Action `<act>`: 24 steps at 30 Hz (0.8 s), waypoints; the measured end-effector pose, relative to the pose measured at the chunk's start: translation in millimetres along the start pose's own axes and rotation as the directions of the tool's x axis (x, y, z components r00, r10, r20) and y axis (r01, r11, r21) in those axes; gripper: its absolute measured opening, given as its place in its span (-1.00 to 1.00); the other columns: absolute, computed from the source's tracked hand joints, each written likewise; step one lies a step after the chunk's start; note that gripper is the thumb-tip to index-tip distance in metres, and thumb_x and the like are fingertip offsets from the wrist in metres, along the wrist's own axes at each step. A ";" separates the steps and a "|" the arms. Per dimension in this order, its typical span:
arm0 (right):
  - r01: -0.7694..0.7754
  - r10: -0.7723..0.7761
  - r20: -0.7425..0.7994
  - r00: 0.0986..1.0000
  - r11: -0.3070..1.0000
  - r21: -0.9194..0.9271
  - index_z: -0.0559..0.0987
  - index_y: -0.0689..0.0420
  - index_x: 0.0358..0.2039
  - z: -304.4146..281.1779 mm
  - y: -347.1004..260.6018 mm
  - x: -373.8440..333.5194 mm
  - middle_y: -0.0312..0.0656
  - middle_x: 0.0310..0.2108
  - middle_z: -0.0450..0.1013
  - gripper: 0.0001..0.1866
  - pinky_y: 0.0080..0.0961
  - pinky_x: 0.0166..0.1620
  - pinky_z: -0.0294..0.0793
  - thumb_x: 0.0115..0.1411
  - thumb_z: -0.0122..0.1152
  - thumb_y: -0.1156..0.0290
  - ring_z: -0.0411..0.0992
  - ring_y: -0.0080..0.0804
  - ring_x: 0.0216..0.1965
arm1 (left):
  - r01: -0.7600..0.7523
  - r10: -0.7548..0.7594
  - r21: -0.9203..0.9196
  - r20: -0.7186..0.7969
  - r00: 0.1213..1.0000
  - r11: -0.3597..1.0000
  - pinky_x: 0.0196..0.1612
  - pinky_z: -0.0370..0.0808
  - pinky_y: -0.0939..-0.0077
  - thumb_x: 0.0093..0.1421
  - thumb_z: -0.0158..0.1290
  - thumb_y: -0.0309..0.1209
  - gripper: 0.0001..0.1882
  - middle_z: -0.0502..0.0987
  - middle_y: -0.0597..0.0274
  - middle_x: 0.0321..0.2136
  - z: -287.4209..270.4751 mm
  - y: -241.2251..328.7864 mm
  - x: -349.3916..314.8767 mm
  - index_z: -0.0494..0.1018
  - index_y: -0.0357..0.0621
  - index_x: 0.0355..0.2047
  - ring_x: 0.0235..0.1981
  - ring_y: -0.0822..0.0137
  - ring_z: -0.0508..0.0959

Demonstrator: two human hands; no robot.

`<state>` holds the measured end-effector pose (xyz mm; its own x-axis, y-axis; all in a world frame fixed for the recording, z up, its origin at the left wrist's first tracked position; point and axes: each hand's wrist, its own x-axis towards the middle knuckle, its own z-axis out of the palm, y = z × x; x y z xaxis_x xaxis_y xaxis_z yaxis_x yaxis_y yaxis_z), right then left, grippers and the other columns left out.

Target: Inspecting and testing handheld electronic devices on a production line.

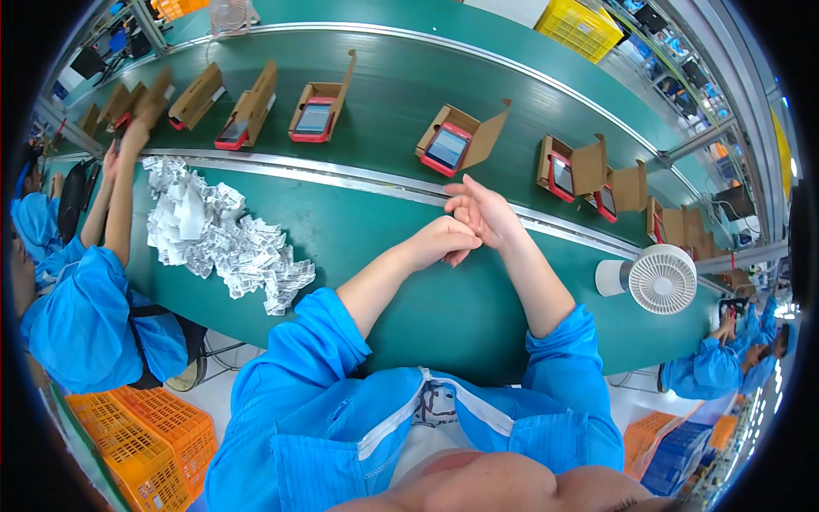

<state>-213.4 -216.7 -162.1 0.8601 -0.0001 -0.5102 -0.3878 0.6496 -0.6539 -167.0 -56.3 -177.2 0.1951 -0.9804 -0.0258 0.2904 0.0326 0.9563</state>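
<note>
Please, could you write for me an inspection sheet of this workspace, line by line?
Surface: flat green worktable; long silver metal rail along its far side.
Job's things: red-framed rectangular screen device in an open brown cardboard box beyond the rail; similar boxes on both sides.
Clutter: loose heap of small white printed slips, material unclear.
Hands: left hand and right hand overlap in view; no held thing visible.
Cables: nothing seen near the hands.
Surroundings: round white fan at right; co-worker's blue fabric sleeve and orange plastic crates at left.
</note>
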 end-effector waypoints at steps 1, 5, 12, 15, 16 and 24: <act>0.032 -0.034 0.071 0.997 0.999 0.031 0.34 0.30 -0.05 2.4 -1.1 12.5 -0.10 -0.43 0.47 -0.57 -0.66 -0.64 0.36 0.37 -0.13 0.13 0.35 -0.56 -0.62 | 0.026 -0.026 -0.018 -0.008 1.000 1.000 -0.64 0.18 0.73 0.19 0.01 -0.18 -0.56 0.37 0.40 -0.80 0.3 2.0 -1.3 0.38 -0.06 -0.80 -0.73 0.58 0.34; 0.092 -0.093 0.000 0.996 0.989 0.117 0.35 0.32 -0.09 12.3 5.8 34.2 -0.10 -0.41 0.46 -0.63 -0.68 -0.60 0.32 0.39 -0.16 0.21 0.33 -0.56 -0.58 | 0.019 -0.020 -0.019 -0.060 0.998 1.000 -0.64 0.16 0.73 0.17 0.02 -0.18 -0.58 0.38 0.40 -0.79 2.4 3.2 -4.2 0.40 -0.06 -0.79 -0.73 0.59 0.35; 0.209 -0.213 -0.012 0.977 0.967 -0.144 0.37 0.28 -0.19 1.2 -8.6 8.5 -0.12 -0.50 0.44 -0.67 -0.61 -0.66 0.26 0.38 -0.15 0.22 0.32 -0.49 -0.68 | 0.008 -0.025 -0.234 -0.071 0.997 0.972 -0.64 0.25 0.66 0.18 -0.01 -0.26 -0.65 0.44 0.30 -0.71 -5.2 -6.6 0.3 0.43 -0.15 -0.69 -0.70 0.53 0.38; 0.181 -0.167 0.095 0.981 0.969 -0.165 0.34 0.24 -0.24 -0.1 -20.6 -22.2 -0.13 -0.54 0.44 -0.70 -0.67 -0.75 0.22 0.38 -0.16 0.21 0.34 -0.52 -0.72 | -0.104 0.029 -0.534 -0.147 0.989 0.839 -0.66 0.23 0.60 0.22 -0.15 -0.24 -0.60 0.38 0.20 -0.71 -9.1 -10.0 -1.4 0.37 -0.19 -0.68 -0.72 0.42 0.34; 0.179 -0.167 0.083 0.982 0.970 -0.166 0.34 0.24 -0.24 -0.5 -21.0 -32.3 -0.13 -0.54 0.44 -0.70 -0.67 -0.75 0.22 0.38 -0.16 0.21 0.34 -0.52 -0.72 | -0.143 0.035 -0.602 -0.187 0.982 0.786 -0.67 0.23 0.59 0.23 -0.20 -0.18 -0.56 0.36 0.19 -0.72 -9.2 -12.0 0.3 0.36 -0.19 -0.68 -0.72 0.40 0.32; 0.188 -0.126 0.154 0.980 0.843 -0.503 0.26 0.22 0.01 -2.8 14.8 -56.0 -0.17 -0.41 0.41 -0.63 -0.69 -0.61 0.39 0.38 -0.16 0.19 0.41 -0.52 -0.57 | -0.328 0.125 -0.540 -0.378 0.917 0.775 -0.42 0.64 0.44 0.31 -0.57 0.20 -0.29 0.38 0.16 0.02 -11.1 6.8 -2.6 0.01 -0.01 0.27 -0.07 0.25 0.51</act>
<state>-268.2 -209.2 -144.8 0.9429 0.0351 -0.3312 -0.3323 0.1651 -0.9286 -155.1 -51.4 -173.8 0.5693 -0.8220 -0.0145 0.6668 0.4513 0.5930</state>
